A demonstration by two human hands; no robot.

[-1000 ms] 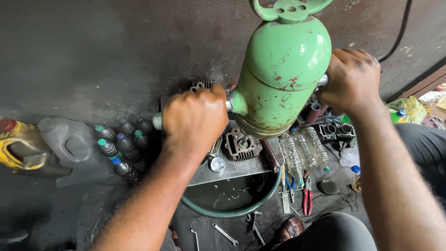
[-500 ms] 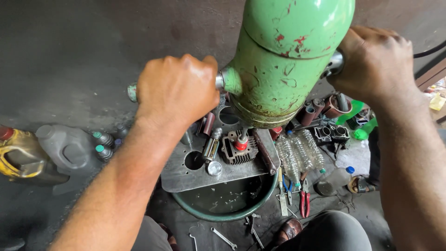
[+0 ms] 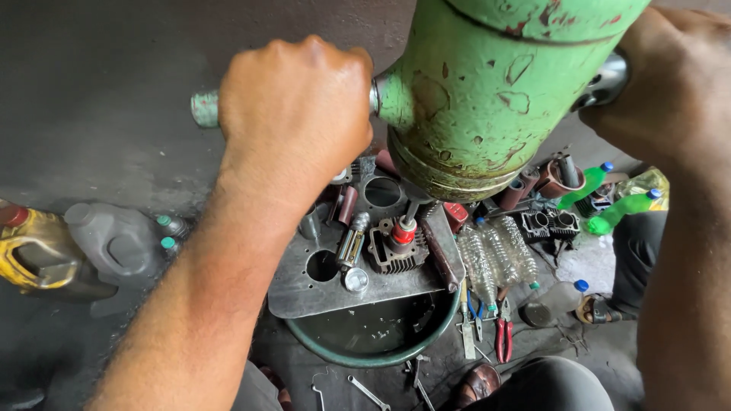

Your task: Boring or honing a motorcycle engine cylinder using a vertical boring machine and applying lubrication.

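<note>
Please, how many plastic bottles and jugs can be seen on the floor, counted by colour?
Green bottles: 2
Clear bottles: 3
Grey jug: 1
Yellow jug: 1
Total: 7

green tool body [image 3: 487,84]: its top runs off the upper edge.
right hand [image 3: 670,84]: partly cropped at the right edge, covering most of the chrome handle [image 3: 608,78].
left hand [image 3: 297,114]: hides the handle's middle.
finned cylinder [image 3: 396,247]: the tool's shaft seems to enter it; contact unclear.
</note>
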